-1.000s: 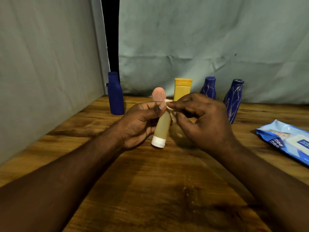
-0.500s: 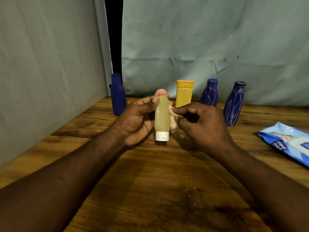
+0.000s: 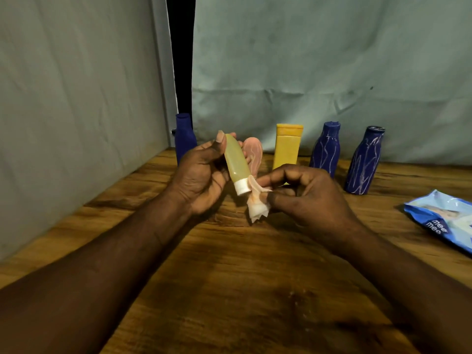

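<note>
Nearest, above the wooden table [image 3: 229,290], the right hand [image 3: 306,192] pinches a crumpled white wipe [image 3: 258,205] between thumb and forefinger, its other fingers curled in. The wipe touches the white cap [image 3: 242,187] of the small yellow bottle [image 3: 236,159]. The left hand [image 3: 204,175] grips that bottle just beyond, held off the table with the thumb along its upper side, tilted and cap downward.

The step looks like wiping the bottle clean. To do it well, I would wrap the wipe round the cap and neck and turn the bottle against it with the left hand. A fresh fold of the wipe should then go up the body, with a light squeeze only, since a soft bottle held cap-down may leak if pressed.

The bottle is translucent, pale yellow, rounded at its closed end, and seems part full of a yellowish liquid. Its surface shows no label.

To the right lies a blue pack of wipes [image 3: 444,221]. Just behind the yellow bottle is a pink bottle [image 3: 254,153] with pale streaks; whether it stands alone I cannot tell. Farther back stand a yellow tube [image 3: 287,146] and three blue bottles [image 3: 325,148], before a grey cloth backdrop [image 3: 306,60].
</note>
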